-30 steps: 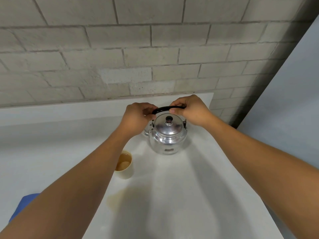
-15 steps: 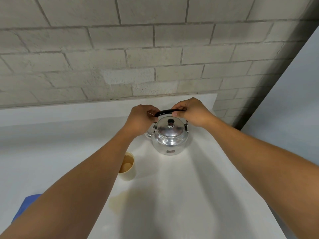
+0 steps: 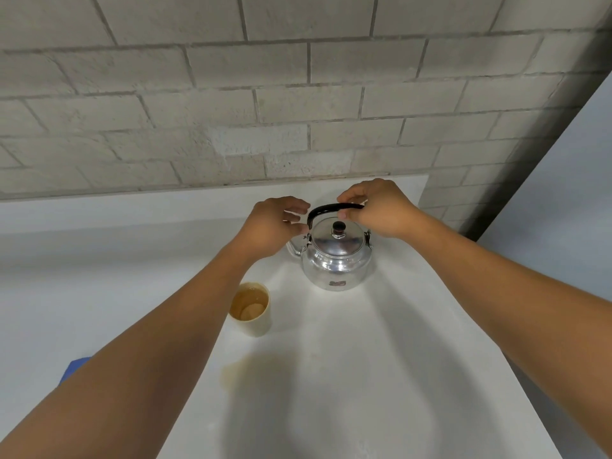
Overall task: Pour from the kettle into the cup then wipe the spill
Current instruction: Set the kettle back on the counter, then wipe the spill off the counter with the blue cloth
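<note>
Pinching the kettle point(image 3: 336, 260) handle point(image 3: 326, 209), right hand point(image 3: 381, 207) fingers closed; left hand point(image 3: 275, 223) loosely open beside.

Kettle point(image 3: 336, 260) upright on the table point(image 3: 381, 376), toward its far edge, before the brick wall point(image 3: 265, 94). Cup point(image 3: 251, 308) nearer and to the left, apart from the kettle. Spill point(image 3: 238, 372) on the table, nearer than the cup. Cloth point(image 3: 74, 367) at far left, partly behind the left forearm.
</note>
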Motion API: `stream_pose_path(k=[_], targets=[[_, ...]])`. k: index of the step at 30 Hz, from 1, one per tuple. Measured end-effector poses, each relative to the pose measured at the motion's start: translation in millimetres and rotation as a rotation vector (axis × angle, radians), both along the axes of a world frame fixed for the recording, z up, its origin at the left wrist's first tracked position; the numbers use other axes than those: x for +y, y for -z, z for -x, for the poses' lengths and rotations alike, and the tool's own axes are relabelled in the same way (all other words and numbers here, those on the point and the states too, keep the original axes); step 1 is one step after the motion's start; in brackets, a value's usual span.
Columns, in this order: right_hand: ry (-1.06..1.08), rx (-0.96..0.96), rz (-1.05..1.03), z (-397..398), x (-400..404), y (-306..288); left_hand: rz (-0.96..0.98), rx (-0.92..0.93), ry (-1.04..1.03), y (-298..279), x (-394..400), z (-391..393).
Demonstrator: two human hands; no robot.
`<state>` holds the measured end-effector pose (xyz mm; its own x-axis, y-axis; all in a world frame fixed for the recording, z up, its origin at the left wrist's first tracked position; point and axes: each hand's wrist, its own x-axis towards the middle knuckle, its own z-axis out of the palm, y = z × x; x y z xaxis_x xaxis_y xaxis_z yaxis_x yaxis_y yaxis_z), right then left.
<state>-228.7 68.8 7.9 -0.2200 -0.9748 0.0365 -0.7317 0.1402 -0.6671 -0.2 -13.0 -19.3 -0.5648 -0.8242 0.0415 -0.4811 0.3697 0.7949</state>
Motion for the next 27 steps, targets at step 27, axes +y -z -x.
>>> stream_pose_path(k=[27], targets=[[-0.203,-0.123,-0.21,-344.8,39.4,63.7,-0.063,-0.536,0.016,54.1,37.5,-357.2]])
